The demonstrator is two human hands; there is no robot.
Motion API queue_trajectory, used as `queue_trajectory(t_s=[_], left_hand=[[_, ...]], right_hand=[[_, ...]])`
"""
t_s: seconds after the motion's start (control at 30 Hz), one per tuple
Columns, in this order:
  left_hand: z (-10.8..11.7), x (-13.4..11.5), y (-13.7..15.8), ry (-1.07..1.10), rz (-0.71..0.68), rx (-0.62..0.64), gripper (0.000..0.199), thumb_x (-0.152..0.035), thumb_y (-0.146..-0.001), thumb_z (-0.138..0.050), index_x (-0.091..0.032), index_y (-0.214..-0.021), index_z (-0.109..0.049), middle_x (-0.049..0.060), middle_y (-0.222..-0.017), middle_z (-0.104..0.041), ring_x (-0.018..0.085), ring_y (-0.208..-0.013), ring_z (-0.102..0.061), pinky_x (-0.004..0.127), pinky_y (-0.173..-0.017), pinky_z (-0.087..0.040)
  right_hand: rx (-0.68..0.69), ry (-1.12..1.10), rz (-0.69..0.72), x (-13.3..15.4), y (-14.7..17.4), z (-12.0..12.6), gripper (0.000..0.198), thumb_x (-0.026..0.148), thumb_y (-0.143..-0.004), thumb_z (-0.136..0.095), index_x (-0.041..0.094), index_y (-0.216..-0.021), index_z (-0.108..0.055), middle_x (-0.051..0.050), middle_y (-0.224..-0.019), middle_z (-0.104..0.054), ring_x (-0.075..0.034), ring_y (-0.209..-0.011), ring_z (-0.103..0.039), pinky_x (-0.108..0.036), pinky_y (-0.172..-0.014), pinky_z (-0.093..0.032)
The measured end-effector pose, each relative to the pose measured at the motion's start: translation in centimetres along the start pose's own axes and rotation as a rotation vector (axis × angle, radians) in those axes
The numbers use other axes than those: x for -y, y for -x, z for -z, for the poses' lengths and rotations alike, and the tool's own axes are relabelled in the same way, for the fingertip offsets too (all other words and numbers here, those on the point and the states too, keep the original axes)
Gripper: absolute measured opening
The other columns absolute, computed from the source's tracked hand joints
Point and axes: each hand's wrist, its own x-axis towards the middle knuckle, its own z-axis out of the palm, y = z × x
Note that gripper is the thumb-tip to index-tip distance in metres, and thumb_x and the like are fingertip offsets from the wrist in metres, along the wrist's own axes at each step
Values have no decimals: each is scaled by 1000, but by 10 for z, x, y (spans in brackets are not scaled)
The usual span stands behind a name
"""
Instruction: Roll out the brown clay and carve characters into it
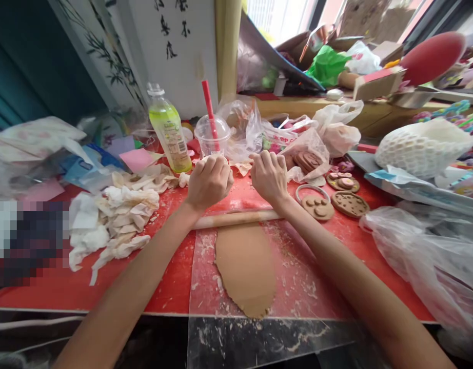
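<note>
My left hand (210,180) is closed in a fist, knuckles up, beyond the left end of a wooden rolling pin (236,219). Level with it, my right hand (270,177) is also curled closed past the pin's other end. Anything inside the fingers is hidden from me. My wrists pass over or close to the pin's ends; contact cannot be made out. Under the pin runs a flat, oval slab of brown clay (246,269), stretching toward me with a ragged near edge. It lies on a clear plastic sheet (298,287) that hangs over the table's front edge.
Crumpled tissues (124,205) lie left on the red table (163,287). A green drink bottle (169,130) and a plastic cup (212,134) with a red straw stand behind. Right are a ring (298,192), decorated clay discs (350,204) and a plastic bag (421,251).
</note>
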Motion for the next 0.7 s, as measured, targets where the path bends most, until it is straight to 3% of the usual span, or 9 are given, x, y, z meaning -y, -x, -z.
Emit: queue_trajectory(t_s=[0.07, 0.13, 0.23, 0.37, 0.5, 0.63, 0.7], left_hand=[[3, -4, 6, 10, 23, 26, 33, -26, -96, -33, -14, -91, -63, 13, -93, -65, 27, -92, -58, 41, -78, -40], [7, -9, 14, 18, 64, 38, 31, -27, -96, -35, -13, -103, -61, 14, -95, -64, 28, -93, -58, 41, -79, -41], [10, -18, 28, 30, 129, 48, 40, -30, -95, -39, -8, -127, -48, 18, -111, -61, 30, -100, -57, 43, -84, -44], [19, -39, 51, 42, 170, 93, 50, -34, -97, -37, -3, -136, -39, 24, -131, -54, 34, -116, -54, 50, -95, -44], [64, -78, 91, 62, 89, 167, 54, -38, -99, -31, -2, -139, -37, 23, -147, -41, 32, -137, -39, 47, -108, -40], [125, -111, 134, 128, -84, 274, 60, -42, -98, -34, -1, -140, -38, 21, -148, -40, 29, -138, -40, 40, -107, -43], [138, -114, 143, 163, -142, 346, 60, -43, -98, -33, -2, -141, -38, 19, -149, -39, 28, -138, -40, 39, -107, -44]], right_hand=[[11, -9, 16, 1, 4, 3, 38, 20, -98, -25, 13, -119, -56, -13, -103, -57, -27, -98, -49, -42, -87, -37], [23, -17, 29, 3, 11, 6, 36, 23, -97, -30, 14, -123, -54, -12, -105, -57, -26, -99, -49, -41, -88, -37], [17, -18, -22, 5, 25, 11, 40, 24, -95, -37, 9, -131, -48, -16, -116, -56, -28, -107, -49, -43, -93, -38], [24, -38, -56, 9, 56, 23, 49, 31, -96, -38, 5, -137, -42, -21, -132, -50, -31, -123, -44, -47, -102, -36], [120, -89, 90, 16, 117, 62, 59, 46, -98, -34, 11, -146, -34, -14, -145, -45, -26, -137, -36, -46, -113, -31], [219, -116, 240, 20, 185, 109, 71, 51, -98, -34, 11, -154, -14, -12, -153, -34, -22, -144, -28, -44, -116, -29], [247, -120, 272, 20, 199, 118, 74, 50, -98, -32, 11, -155, -4, -12, -156, -29, -21, -145, -24, -44, -116, -30]])
